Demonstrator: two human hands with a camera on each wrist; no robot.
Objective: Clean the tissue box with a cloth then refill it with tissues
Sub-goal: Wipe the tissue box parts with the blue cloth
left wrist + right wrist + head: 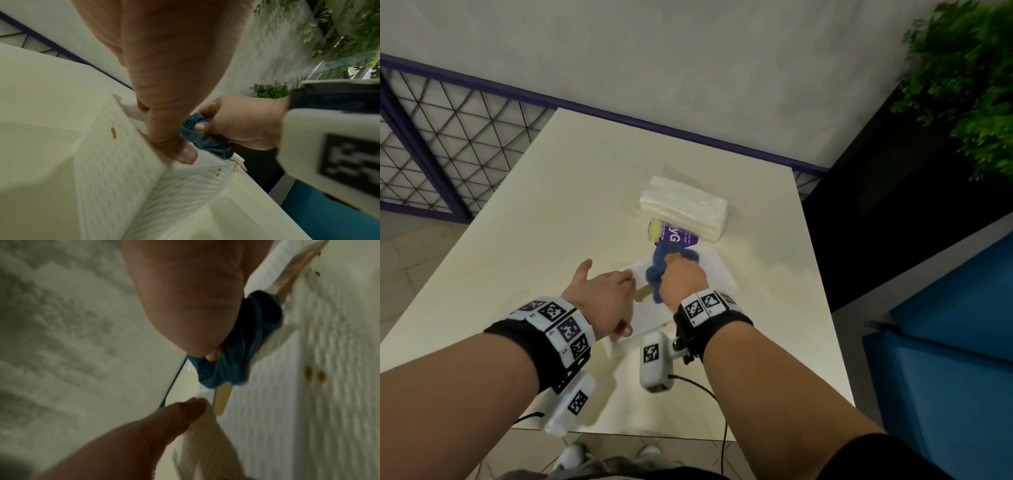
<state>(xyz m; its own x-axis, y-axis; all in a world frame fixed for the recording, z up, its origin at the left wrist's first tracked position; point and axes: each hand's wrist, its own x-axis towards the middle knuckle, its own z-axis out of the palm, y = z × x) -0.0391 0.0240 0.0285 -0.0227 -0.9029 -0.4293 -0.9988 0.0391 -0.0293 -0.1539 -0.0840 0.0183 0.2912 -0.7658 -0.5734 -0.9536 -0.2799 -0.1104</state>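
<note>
A white ribbed tissue box (717,274) lies on the white table (544,212), close in front of me. My left hand (602,291) holds its near left edge, thumb (180,151) pressed on the top rim and fingers over the far side. My right hand (683,277) grips a crumpled blue cloth (659,263) and presses it onto the box's top. In the wrist views the cloth (205,141) (226,366) sits by the box's slot, and small brown stains (308,374) mark the box (329,410). A wrapped tissue pack (685,205) with a purple label (678,236) lies just beyond.
The table's right edge runs close beside the box, with a blue seat (945,325) below it. A green plant (969,85) stands at the far right. A purple-framed mesh railing (448,137) borders the table's far left. Wrist-camera cables hang off the near edge.
</note>
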